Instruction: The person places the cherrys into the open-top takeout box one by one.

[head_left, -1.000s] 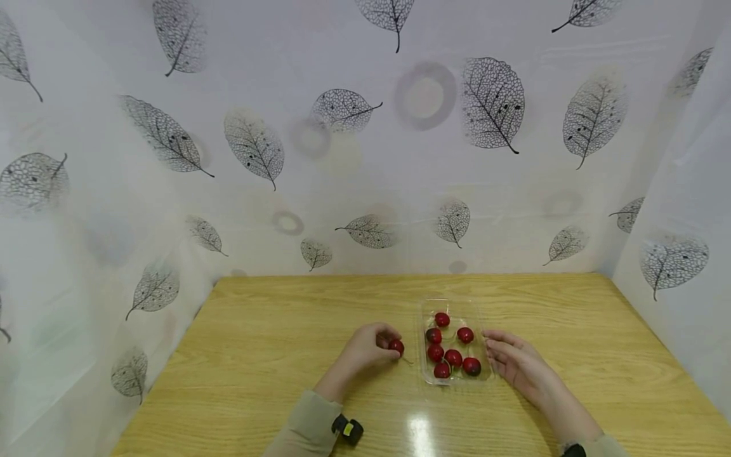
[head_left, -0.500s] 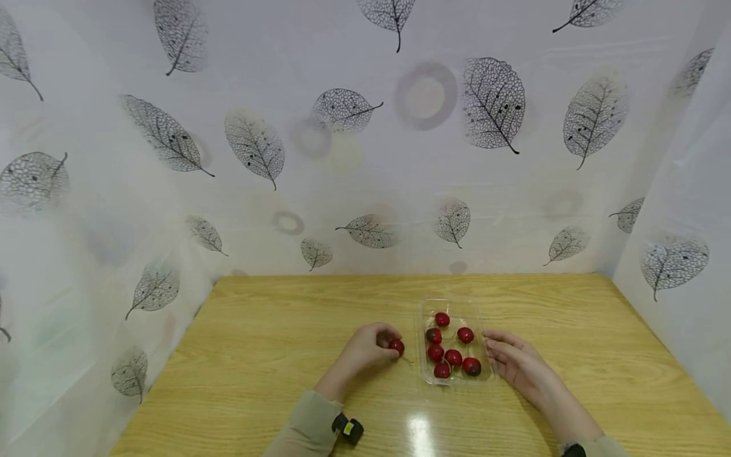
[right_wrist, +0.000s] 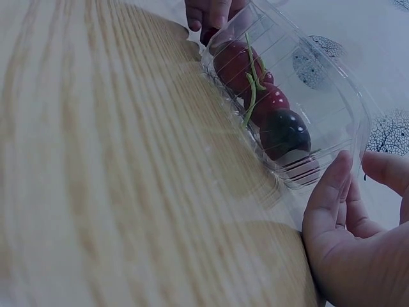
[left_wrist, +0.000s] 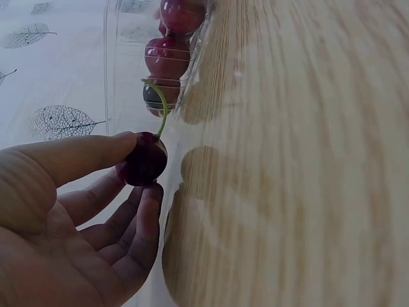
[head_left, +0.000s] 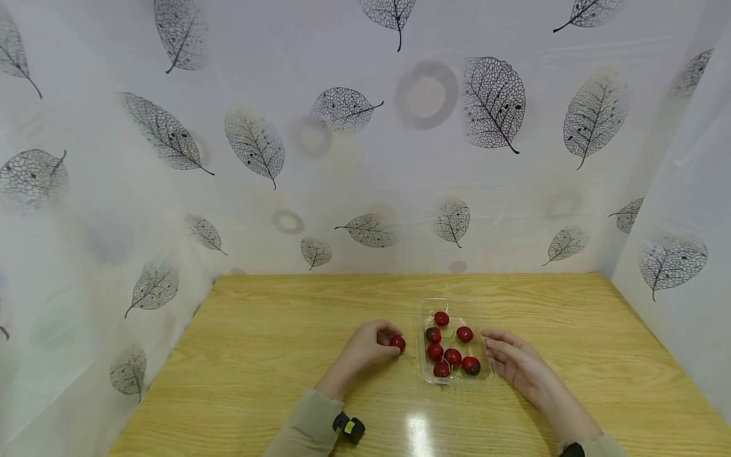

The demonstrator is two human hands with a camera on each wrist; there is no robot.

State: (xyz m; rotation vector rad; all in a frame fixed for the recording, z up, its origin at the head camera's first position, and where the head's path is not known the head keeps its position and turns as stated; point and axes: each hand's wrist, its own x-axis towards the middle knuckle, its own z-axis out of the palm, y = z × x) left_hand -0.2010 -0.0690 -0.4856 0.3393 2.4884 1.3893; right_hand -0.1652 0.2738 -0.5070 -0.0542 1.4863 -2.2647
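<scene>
In the head view, my left hand (head_left: 371, 346) pinches a dark red cherry (head_left: 398, 344) between thumb and fingertips, left of the clear plastic container (head_left: 424, 374). The left wrist view shows that cherry (left_wrist: 146, 160) with its green stem curving upward. Several cherries (head_left: 453, 357) lie inside the container, some with dark patches. At the container's right side is my right hand (head_left: 522, 365). Up close, in the right wrist view, its thumb and fingertips (right_wrist: 342, 163) pinch the container's rim (right_wrist: 367, 128), while the other fingers stay beneath it.
A pale wooden table (head_left: 285, 317) lies under everything, with a bright reflection near its front. White sheets (head_left: 365, 165) printed with leaves stand behind the table and along both sides. A black wrist strap (head_left: 348, 427) sits on the left sleeve.
My left hand has shifted very slightly up, still pinching the cherry, whose stem has turned a little. My right hand and the container stay practically in place.
</scene>
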